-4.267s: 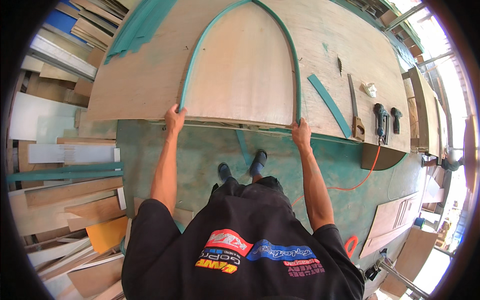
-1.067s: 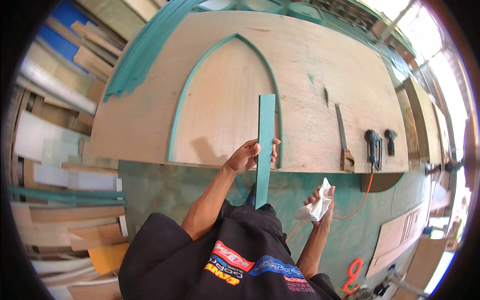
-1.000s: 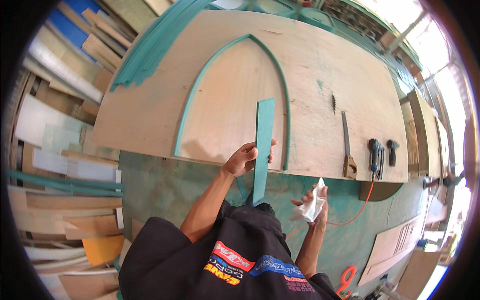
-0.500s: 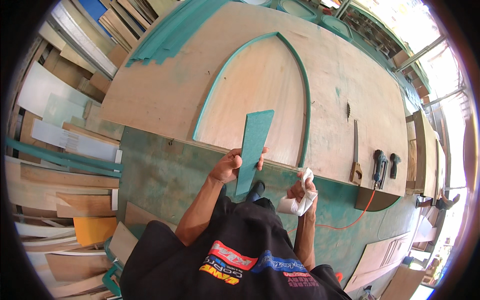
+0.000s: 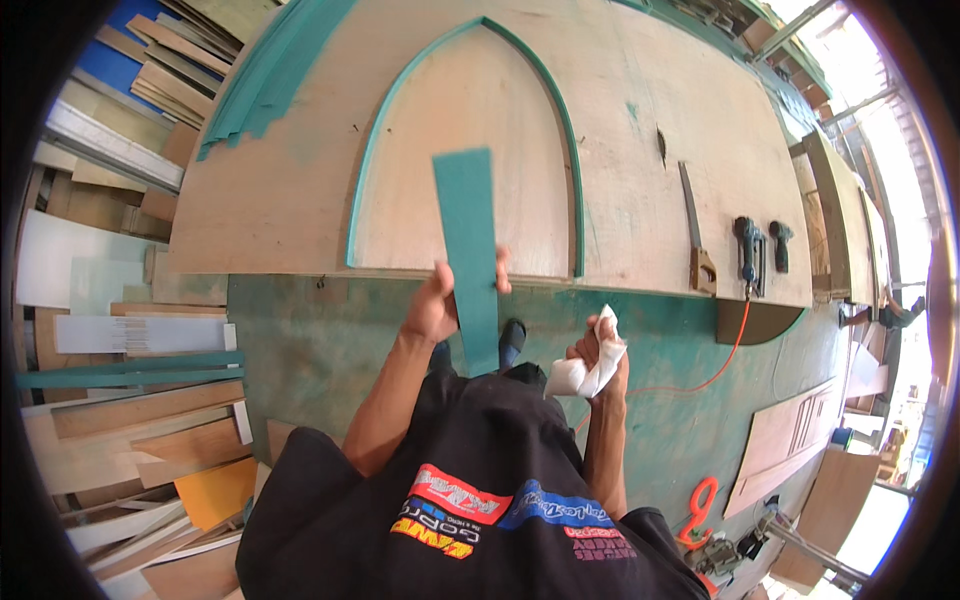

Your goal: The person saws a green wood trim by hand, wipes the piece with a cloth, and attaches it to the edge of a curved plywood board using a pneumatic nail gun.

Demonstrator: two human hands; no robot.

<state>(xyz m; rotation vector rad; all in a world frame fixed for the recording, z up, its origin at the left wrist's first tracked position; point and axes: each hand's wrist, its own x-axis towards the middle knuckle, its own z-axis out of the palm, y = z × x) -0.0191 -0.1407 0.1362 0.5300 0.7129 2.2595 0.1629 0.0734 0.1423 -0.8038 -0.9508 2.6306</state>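
Observation:
My left hand (image 5: 437, 305) grips a flat teal board (image 5: 468, 230) from behind, thumb along its left edge and fingertips showing at its right edge. The board stands lengthwise in front of me, its far end overlapping the worktable. In my right hand (image 5: 597, 350) a crumpled white cloth (image 5: 585, 374) is bunched, part of it hanging to the left. The two hands are apart, and the cloth does not touch the board. Beyond them, a thin teal strip bent into a pointed arch (image 5: 362, 190) lies on the wooden worktable (image 5: 260, 230).
A handsaw (image 5: 702, 265), a nail gun (image 5: 750, 255) with an orange hose (image 5: 738, 335) and another dark tool (image 5: 780, 245) lie on the table's right side. Teal strips (image 5: 270, 80) are piled at far left. Wood offcuts (image 5: 150, 420) crowd my left.
The board has turned slightly counterclockwise and shifted left, its far end now farther up the view. The table appears higher and more level as my view shifted. The cloth stays in my right hand.

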